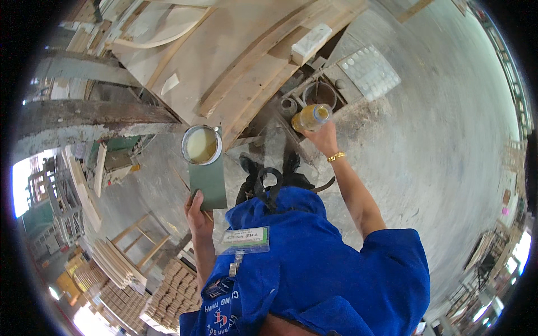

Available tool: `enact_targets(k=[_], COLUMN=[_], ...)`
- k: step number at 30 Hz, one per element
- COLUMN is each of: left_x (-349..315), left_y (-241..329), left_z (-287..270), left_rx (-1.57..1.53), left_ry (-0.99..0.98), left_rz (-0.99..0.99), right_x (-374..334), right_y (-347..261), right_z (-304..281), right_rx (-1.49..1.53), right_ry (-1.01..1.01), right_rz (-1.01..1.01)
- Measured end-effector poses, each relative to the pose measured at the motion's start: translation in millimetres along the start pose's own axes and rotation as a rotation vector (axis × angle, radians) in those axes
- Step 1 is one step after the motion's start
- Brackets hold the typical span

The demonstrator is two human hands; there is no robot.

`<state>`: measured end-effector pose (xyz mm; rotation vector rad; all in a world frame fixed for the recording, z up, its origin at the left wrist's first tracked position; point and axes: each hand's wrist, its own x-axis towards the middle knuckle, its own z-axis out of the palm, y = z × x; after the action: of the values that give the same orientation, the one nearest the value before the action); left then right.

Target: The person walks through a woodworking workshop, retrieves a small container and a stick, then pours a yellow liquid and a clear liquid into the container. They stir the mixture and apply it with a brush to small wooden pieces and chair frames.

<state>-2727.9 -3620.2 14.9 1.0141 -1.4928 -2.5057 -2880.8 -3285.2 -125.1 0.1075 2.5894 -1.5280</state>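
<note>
Yellow jar (306, 119) is gripped in my right fingers (314, 136), right of the green board (207, 182) my left fingers (196, 201) pinch. I'd keep that board level, tub (217, 154) looks perched on its far end.

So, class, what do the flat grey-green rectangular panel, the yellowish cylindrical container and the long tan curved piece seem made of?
Grey-green rectangular panel: perhaps painted board, being matt and opaque; core unclear. Yellowish cylindrical container: glossy plastic or glass, as it looks see-through. Long tan curved piece: likely bare wood, matt and pale brown.
</note>
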Motion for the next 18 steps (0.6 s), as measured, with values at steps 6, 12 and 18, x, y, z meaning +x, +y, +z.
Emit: enact_targets(k=[6, 12, 18], left_x=[-16, -28, -51], left_y=[-17, -11, -17], left_z=[-11, 4, 2], left_rx=[-0.001, -0.037, -0.087], left_ry=[0.066, 0.095, 0.173], left_rz=[0.055, 0.051, 0.096], right_x=[24, 128, 153], right_y=[7, -4, -15], right_z=[-50, -30, 12], right_rx=[0.193, -0.570, -0.839], right_ry=[-0.258, -0.517, -0.802], right_rz=[-0.261, -0.668, -0.848])
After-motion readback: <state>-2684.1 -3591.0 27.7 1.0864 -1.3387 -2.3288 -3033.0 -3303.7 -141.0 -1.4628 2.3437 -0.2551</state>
